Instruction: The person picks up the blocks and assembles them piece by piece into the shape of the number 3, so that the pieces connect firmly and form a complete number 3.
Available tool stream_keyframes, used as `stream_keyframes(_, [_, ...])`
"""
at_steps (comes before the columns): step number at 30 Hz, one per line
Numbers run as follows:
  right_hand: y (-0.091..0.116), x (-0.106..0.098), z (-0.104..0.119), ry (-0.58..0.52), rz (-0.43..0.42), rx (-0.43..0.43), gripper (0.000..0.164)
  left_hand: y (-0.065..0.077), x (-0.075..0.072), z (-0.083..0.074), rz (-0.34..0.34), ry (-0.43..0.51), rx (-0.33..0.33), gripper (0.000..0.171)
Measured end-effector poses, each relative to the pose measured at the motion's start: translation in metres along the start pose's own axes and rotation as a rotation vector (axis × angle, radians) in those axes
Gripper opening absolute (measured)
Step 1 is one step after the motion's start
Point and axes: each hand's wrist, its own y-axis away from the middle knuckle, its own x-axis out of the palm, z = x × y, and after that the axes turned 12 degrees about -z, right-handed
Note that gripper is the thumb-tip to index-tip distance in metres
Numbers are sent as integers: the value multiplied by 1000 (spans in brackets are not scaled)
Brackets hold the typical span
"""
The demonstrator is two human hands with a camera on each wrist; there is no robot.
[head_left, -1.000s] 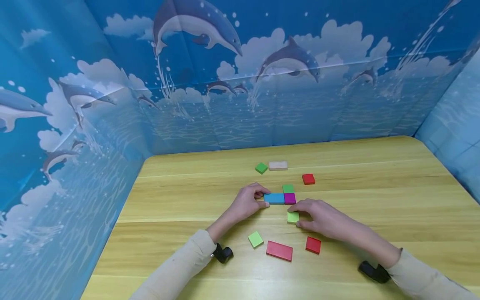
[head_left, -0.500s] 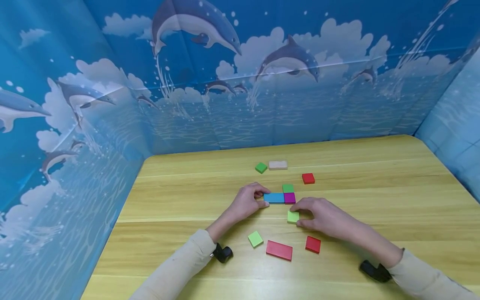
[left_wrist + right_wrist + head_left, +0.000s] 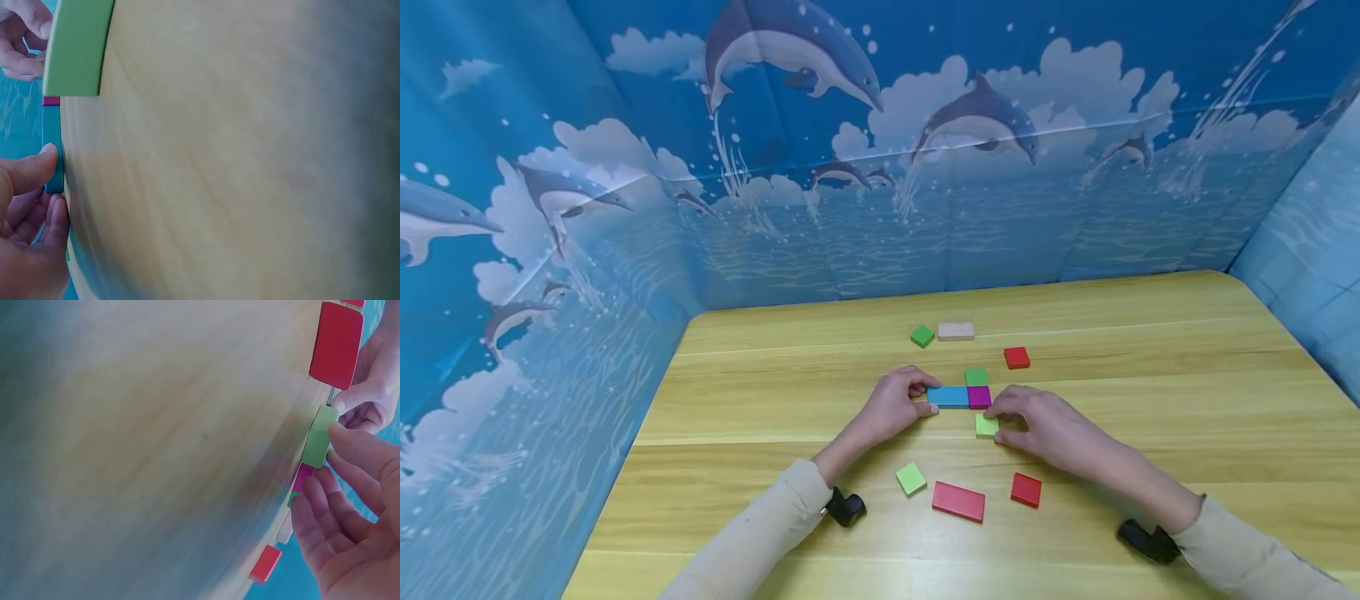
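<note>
Head: L hand (image 3: 898, 400) pinched L end of blue block (image 3: 948, 397) on counter (image 3: 775, 375); purple block (image 3: 979, 397) touched its R end. R hand (image 3: 1037, 422) pinched lt-green block (image 3: 986, 427), just nearer wearer than purple block.
L wrist: L thumb was on blue block.
R wrist: R thumb touched lt-green block, red block (image 3: 336, 345) nearby.

1 blue oblong block (image 3: 951, 397) lies flat, end against 1 purple square block (image 3: 980, 397); 1 light-green square block (image 3: 986, 427) is just in front.
</note>
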Motion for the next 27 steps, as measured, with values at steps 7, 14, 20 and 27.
stream_keyframes(7, [-2,1,-2,10,-13,1,29,1,-1,-1,3,1,-2,27])
stream_keyframes(14, [-6,0,-4,-14,-8,14,29,1,0,0,4,2,4,28])
stream_keyframes(20, [-8,0,-2,-27,3,39,30,1,0,0,4,3,4,28])
stream_keyframes(27, [-8,1,-3,-32,3,42,30,2,-1,-1,-1,4,2,27])
